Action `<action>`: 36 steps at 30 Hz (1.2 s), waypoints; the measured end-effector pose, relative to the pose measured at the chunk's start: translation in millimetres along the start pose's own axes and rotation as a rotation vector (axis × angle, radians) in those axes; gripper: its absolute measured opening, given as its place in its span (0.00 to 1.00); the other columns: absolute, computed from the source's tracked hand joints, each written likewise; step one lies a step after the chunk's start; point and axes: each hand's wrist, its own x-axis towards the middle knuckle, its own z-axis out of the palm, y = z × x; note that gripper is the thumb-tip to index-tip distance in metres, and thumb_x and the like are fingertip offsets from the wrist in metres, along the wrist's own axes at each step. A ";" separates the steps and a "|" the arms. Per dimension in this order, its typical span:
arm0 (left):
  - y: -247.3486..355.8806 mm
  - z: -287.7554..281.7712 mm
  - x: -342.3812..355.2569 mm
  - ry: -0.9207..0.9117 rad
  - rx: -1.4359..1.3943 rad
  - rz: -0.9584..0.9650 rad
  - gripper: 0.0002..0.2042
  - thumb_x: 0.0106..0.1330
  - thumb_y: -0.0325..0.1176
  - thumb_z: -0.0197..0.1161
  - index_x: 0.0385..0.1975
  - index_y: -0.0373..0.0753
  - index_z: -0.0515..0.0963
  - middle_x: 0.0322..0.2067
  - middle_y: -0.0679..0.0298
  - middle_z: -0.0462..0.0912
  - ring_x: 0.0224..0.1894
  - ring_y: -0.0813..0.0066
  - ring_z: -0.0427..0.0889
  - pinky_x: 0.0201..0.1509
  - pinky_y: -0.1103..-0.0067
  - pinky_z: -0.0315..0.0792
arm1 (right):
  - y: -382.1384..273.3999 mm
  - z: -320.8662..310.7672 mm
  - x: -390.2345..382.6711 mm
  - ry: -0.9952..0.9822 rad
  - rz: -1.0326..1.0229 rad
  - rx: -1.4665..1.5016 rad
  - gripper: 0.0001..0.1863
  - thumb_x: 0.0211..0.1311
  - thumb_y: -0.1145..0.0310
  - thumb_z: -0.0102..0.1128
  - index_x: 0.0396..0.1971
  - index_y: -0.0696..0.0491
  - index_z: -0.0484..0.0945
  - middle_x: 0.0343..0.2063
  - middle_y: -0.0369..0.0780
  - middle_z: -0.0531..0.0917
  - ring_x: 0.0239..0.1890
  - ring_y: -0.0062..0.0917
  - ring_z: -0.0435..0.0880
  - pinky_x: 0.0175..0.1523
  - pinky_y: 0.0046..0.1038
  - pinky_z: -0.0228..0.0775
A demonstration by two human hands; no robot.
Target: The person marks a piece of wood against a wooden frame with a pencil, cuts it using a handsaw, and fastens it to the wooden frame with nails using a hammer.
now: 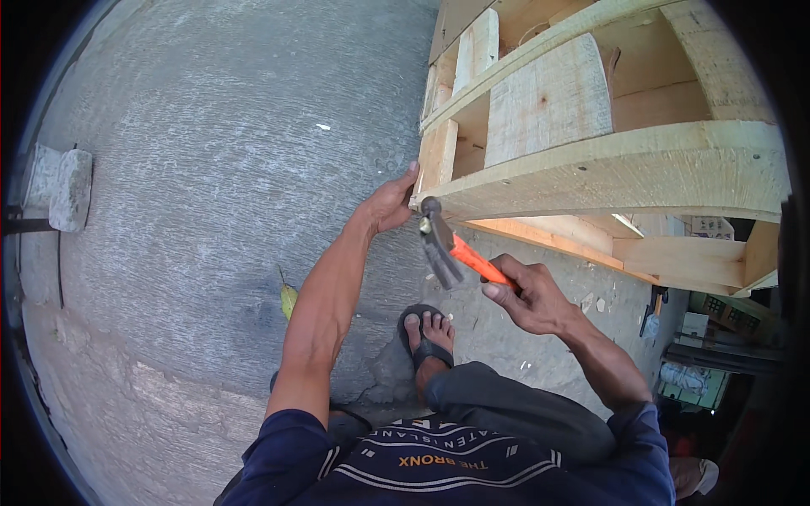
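My right hand (531,295) is closed around the orange handle of a claw hammer (467,255). The dark head hangs by the near left corner of a pale wooden frame (591,173), its striking face level with the board's end and the claw toward me. Whether the hammer touches the wood I cannot tell. At that same corner my left hand (393,201) grips the frame's end, a digit lying along the end piece; its other fingers are partly hidden. Nail heads dot the long near board. A wide rough plank (548,99) spans the rails behind it.
Grey concrete ground (228,169) stretches to the left, with a concrete block (71,191) at its far side. A yellow-green leaf (288,299) lies near my left forearm. My sandalled foot (430,333) stands below the hammer. Clutter and a wrapped bundle (685,378) sit at lower right.
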 end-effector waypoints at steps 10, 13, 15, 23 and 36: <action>2.7 -6.5 -0.2 0.052 -0.050 0.003 0.34 0.77 0.56 0.46 0.70 0.32 0.63 0.70 0.54 0.65 0.70 0.64 0.66 0.76 0.70 0.58 | 71.1 79.3 6.5 0.089 0.067 0.147 0.23 0.79 0.51 0.42 0.41 0.57 0.75 0.16 0.40 0.73 0.19 0.27 0.75 0.28 0.33 0.67; -0.7 -1.1 -0.7 0.011 -0.043 0.002 0.35 0.77 0.57 0.46 0.70 0.31 0.63 0.69 0.52 0.66 0.69 0.63 0.68 0.74 0.68 0.62 | 62.7 75.0 20.0 0.269 -0.053 0.279 0.23 0.80 0.50 0.41 0.41 0.57 0.74 0.15 0.42 0.73 0.18 0.33 0.76 0.28 0.35 0.68; 2.5 8.3 -4.4 0.101 0.007 -0.100 0.36 0.77 0.58 0.45 0.70 0.31 0.62 0.69 0.51 0.66 0.69 0.62 0.68 0.73 0.66 0.64 | 67.1 72.9 37.0 0.117 0.072 0.099 0.23 0.80 0.51 0.41 0.39 0.57 0.73 0.15 0.44 0.73 0.18 0.38 0.77 0.28 0.39 0.68; 2.9 3.5 -4.4 0.105 0.082 -0.043 0.36 0.77 0.59 0.44 0.71 0.33 0.62 0.70 0.53 0.66 0.69 0.62 0.67 0.72 0.65 0.64 | 70.1 68.8 38.1 0.087 0.054 0.054 0.22 0.80 0.51 0.42 0.35 0.56 0.71 0.14 0.43 0.72 0.18 0.36 0.76 0.28 0.38 0.68; 2.6 8.6 -1.3 0.059 0.014 -0.024 0.35 0.77 0.58 0.43 0.71 0.33 0.62 0.70 0.53 0.66 0.70 0.63 0.66 0.74 0.66 0.61 | 93.3 80.1 39.7 0.171 0.043 0.147 0.22 0.79 0.51 0.43 0.39 0.57 0.71 0.16 0.49 0.75 0.21 0.48 0.80 0.31 0.44 0.69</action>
